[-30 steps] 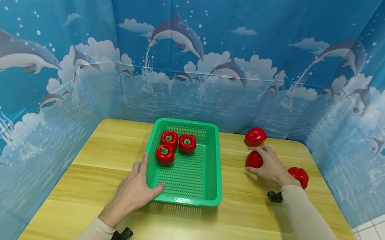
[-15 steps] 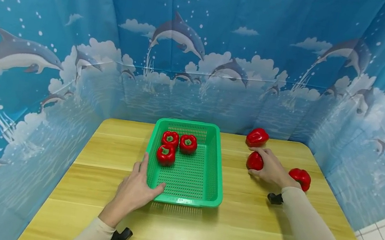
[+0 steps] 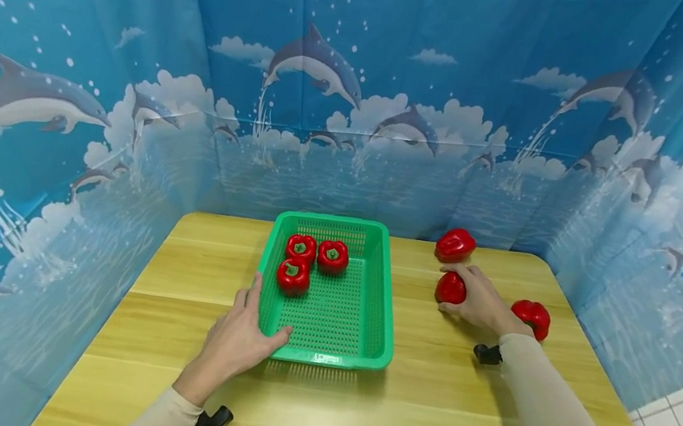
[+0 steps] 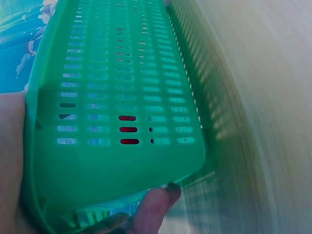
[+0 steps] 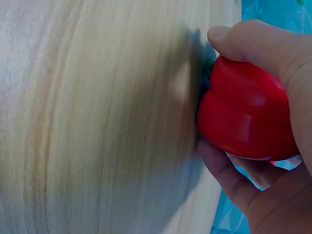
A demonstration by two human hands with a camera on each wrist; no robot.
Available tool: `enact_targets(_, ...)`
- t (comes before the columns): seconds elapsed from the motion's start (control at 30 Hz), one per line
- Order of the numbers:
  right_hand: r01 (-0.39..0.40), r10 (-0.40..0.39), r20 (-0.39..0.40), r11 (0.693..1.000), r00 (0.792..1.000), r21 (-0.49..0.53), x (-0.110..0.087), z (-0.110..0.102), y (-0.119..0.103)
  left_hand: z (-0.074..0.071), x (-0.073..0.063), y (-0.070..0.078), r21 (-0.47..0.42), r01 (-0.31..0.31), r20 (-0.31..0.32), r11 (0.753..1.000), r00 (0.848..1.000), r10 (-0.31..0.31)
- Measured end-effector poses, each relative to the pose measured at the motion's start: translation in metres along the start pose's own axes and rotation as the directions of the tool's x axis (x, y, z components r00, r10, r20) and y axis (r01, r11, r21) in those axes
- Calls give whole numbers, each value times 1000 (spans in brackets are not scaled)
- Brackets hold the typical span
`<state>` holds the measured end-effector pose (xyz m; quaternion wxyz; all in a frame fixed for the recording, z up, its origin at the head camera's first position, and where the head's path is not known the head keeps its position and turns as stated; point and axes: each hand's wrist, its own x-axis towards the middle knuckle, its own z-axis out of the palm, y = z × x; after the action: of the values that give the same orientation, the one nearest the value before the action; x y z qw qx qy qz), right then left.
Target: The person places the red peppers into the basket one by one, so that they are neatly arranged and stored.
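Note:
In the head view, my right hand (image 3: pixel 479 301) curls its thumb and fingers round a red bell pepper (image 3: pixel 450 288) at the right of the table. The right wrist view shows this bell pepper (image 5: pixel 246 109) lying sideways close to the wood, its green stem beside the thumb. My left hand (image 3: pixel 238 339) holds the near left corner of a green plastic basket (image 3: pixel 390 338), thumb over the front rim and fingers along the left wall. Its fingertips (image 4: pixel 152 207) show at the lower corner of the basket wall (image 4: pixel 112 165) in the left wrist view.
Three red bell peppers (image 3: pixel 293 277) stand in the basket's back left part. Another bell pepper (image 3: pixel 455 245) lies near the table's back edge, and one more (image 3: pixel 531 318) lies beside the right wrist. A dolphin-print curtain (image 3: pixel 347 177) rises behind the wooden table (image 3: pixel 310 422).
The right hand's thumb and fingers have drawn slightly closer round the bell pepper. The left hand and the basket stay where they were.

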<state>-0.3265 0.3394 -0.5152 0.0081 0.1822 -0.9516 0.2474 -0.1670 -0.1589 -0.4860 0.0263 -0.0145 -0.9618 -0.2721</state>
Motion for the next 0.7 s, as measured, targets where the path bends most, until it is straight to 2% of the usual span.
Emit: enact_targets(0.7, 15, -15, 1, 1000, 1000, 7, 3, -1, -7, 2, 0, -1, 9, 0, -7, 1000, 1000, 0)
